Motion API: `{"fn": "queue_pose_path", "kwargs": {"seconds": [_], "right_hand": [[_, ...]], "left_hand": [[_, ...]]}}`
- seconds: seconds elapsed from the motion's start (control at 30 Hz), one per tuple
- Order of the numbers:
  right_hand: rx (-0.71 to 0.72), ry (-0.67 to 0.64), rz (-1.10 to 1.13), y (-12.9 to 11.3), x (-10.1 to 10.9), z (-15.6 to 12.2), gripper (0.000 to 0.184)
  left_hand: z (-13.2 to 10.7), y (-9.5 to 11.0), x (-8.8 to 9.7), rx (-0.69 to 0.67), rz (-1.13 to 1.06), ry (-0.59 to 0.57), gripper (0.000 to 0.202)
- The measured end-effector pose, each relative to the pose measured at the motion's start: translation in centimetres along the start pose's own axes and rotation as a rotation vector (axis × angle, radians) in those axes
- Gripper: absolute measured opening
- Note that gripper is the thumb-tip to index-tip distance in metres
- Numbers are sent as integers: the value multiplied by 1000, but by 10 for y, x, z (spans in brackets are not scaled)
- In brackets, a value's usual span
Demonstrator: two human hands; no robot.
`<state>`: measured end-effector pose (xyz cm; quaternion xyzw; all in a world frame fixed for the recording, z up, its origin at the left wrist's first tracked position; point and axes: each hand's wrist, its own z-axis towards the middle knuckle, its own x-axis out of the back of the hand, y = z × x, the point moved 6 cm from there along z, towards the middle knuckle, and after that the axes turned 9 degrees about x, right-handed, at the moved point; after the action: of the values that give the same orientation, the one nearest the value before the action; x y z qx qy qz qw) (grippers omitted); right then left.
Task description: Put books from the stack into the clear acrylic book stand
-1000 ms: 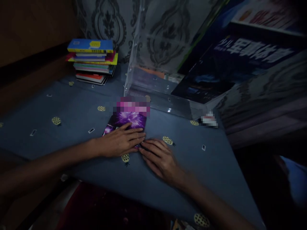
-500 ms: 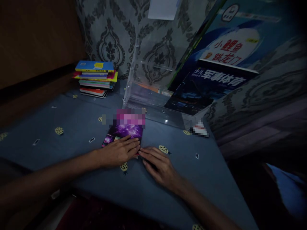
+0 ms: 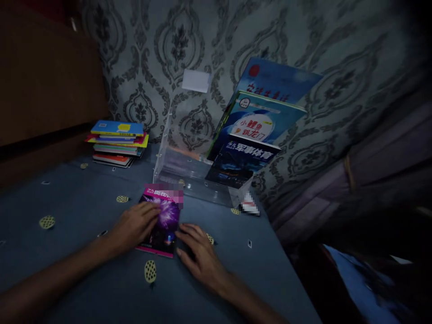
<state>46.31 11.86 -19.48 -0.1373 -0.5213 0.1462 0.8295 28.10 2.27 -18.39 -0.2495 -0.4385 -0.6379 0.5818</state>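
A thin purple book (image 3: pixel 162 221) with a bright burst on its cover lies flat on the blue patterned cloth (image 3: pixel 77 216). My left hand (image 3: pixel 133 225) rests on the book's left half, fingers stretched out flat over the cover. My right hand (image 3: pixel 199 252) lies on the cloth at the book's lower right corner, fingers spread and fingertips touching its edge. Neither hand is holding anything up.
A clear plastic stand (image 3: pixel 189 166) behind the book holds three leaning books (image 3: pixel 249 135) against the patterned wall. A stack of several books (image 3: pixel 116 141) sits at the back left. A wooden panel (image 3: pixel 47 90) borders the left; the table edge drops off at right.
The view has tilted up and swung right, showing more wall. My left hand slid to the book's left side, uncovering more cover; my right hand stays at the lower right corner.
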Motion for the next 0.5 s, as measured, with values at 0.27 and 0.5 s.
{"fn": "queue_pose_path", "kwargs": {"seconds": [0.27,0.5], "right_hand": [[-94,18,-37,14,-15,21,45],[-138,84,87,24,-19,14,47]], "left_hand": [[-5,-70,-16,449,9,-3,48],[-1,-78,-9,805,-774,17,65]]}}
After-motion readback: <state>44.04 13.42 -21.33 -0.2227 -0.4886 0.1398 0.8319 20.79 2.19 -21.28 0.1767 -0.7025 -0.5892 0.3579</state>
